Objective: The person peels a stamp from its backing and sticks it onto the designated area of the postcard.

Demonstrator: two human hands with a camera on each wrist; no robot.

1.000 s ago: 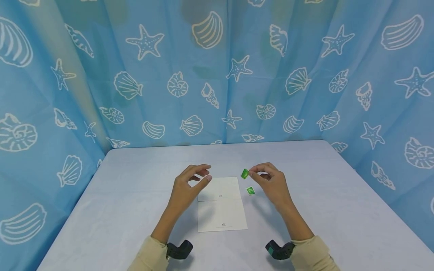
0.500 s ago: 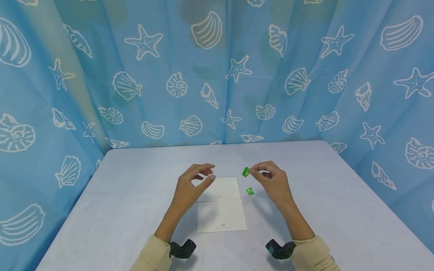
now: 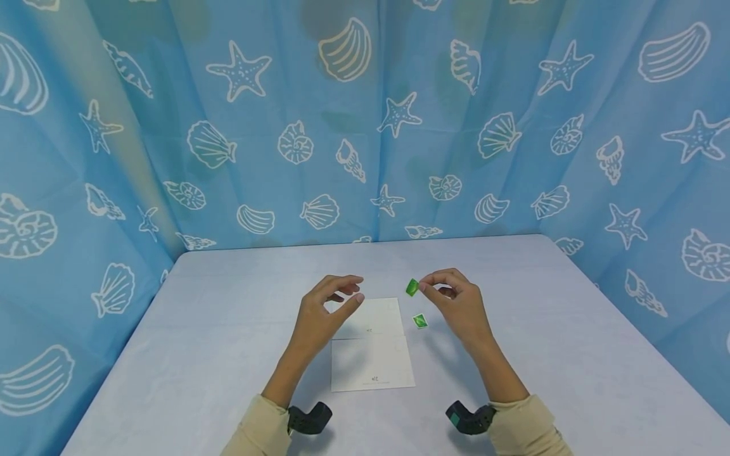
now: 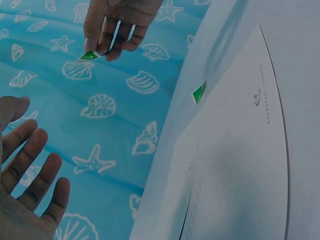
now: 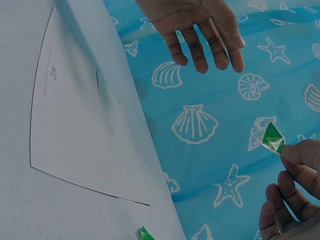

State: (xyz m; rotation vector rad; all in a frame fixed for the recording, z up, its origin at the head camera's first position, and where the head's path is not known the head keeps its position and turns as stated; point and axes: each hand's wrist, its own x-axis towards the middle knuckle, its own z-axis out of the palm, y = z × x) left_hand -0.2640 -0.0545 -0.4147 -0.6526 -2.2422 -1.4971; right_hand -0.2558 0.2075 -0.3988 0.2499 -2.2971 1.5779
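Between thumb and forefinger, my right hand (image 3: 456,307) pinches a small green postage stamp (image 3: 412,287) by its edge, held above the table. The right wrist view shows that stamp (image 5: 272,137) with a pale border. A second green stamp (image 3: 420,321) lies on the table just right of two white postcards. The far postcard (image 3: 376,316) and the near postcard (image 3: 373,364) lie edge to edge, with small print on them. My left hand (image 3: 319,313) hovers over their left side, fingers loosely bent, thumb apart, holding nothing. It partly hides the far postcard.
A white cloth covers the table (image 3: 228,342). Behind and at both sides hangs a blue curtain (image 3: 353,126) with white shells and starfish, reaching the table's back edge. A black wrist mount (image 3: 310,418) sits at the left sleeve, another black mount (image 3: 470,418) at the right.
My left hand has drifted slightly to the right over the postcards. The right hand keeps its pinch on the stamp and has risen very slightly. The stamp on the table stays put.
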